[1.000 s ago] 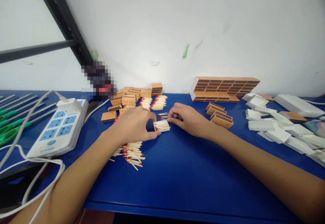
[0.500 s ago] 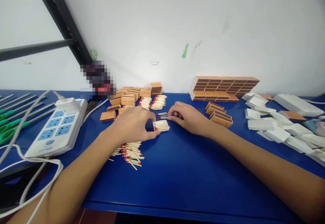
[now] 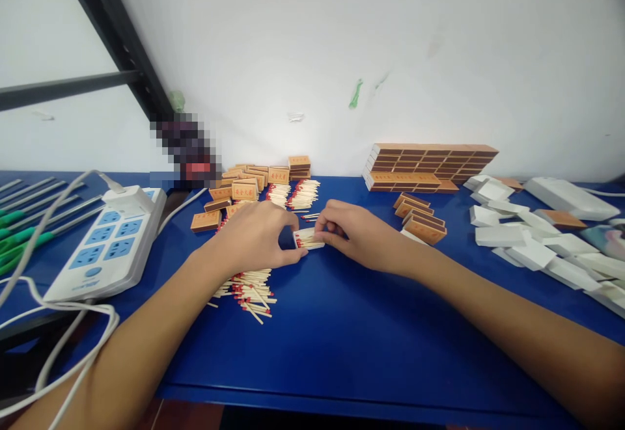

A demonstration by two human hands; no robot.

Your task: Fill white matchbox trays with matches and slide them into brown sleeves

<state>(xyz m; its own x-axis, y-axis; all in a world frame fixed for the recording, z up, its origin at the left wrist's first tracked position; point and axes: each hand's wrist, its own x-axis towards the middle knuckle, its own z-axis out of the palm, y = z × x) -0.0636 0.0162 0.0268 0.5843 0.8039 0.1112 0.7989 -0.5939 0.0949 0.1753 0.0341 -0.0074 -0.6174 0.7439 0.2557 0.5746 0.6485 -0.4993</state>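
Note:
My left hand [image 3: 256, 236] curves around a small white matchbox tray [image 3: 295, 240], its thumb and fingers gripping the left end. Red-tipped matches [image 3: 307, 239] lie side by side in the tray. At the tray's right end, my right hand [image 3: 356, 235] is closed in a pinch on matches, whose held ends its fingertips hide. Just behind the tray, a few stray matches [image 3: 310, 217] rest on the blue table [image 3: 342, 339]. A pile of loose matches [image 3: 251, 293] spreads below and partly under my left hand.
Filled-looking matchboxes [image 3: 244, 190] and more matches [image 3: 303, 194] stand behind my left hand. Stacked matchboxes [image 3: 430, 166] line the wall; several others [image 3: 424, 227] lean near my right wrist. White trays [image 3: 537, 248] heap at right. A power strip [image 3: 112, 241] and green-handled tools [image 3: 29, 238] lie left.
My right hand has moved left and slightly down, from the stray matches behind the tray to the tray's right end. My left hand keeps its hold on the tray.

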